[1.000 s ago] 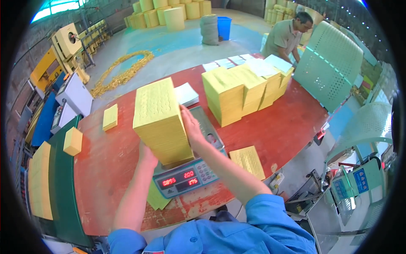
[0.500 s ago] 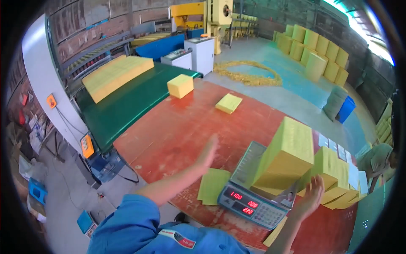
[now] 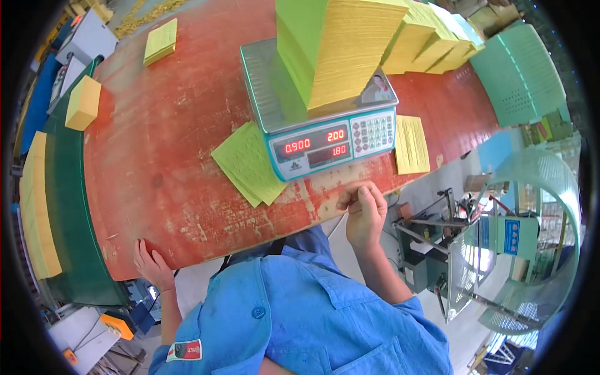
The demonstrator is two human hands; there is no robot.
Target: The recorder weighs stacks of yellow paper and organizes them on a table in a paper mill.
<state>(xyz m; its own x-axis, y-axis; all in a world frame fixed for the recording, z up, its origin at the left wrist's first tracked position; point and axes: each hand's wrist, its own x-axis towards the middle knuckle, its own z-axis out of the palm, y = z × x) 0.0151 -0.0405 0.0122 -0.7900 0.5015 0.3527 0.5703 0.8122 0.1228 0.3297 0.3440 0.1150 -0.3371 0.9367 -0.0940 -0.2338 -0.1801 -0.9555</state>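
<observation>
My left hand (image 3: pixel 152 265) rests with fingers stretched at the near left edge of the red table (image 3: pixel 162 187), holding nothing. In front of the scale, near the table's front edge, my right hand (image 3: pixel 365 215) is curled closed, thumb against the fingers; no object shows in it. The digital scale (image 3: pixel 312 150) has lit red digits and a keypad. A tall block of stacked yellow paper sheets (image 3: pixel 353 56) stands on its metal pan. Loose yellow-green sheets (image 3: pixel 250 162) lie left of the scale, and a small yellow stack (image 3: pixel 411 145) lies to its right.
Several more yellow stacks (image 3: pixel 431 40) stand behind the scale at right. A small pad (image 3: pixel 161 41) and a yellow block (image 3: pixel 84 103) sit at the far left. A green conveyor belt (image 3: pixel 75 219) carries a long yellow stack (image 3: pixel 39 206). A green perforated panel (image 3: pixel 519 75) adjoins the right side.
The view has tilted down and turned. My left hand has come from over the table to its near left edge. My right hand has left the tall stack's side and curled closed. The scale's digits differ.
</observation>
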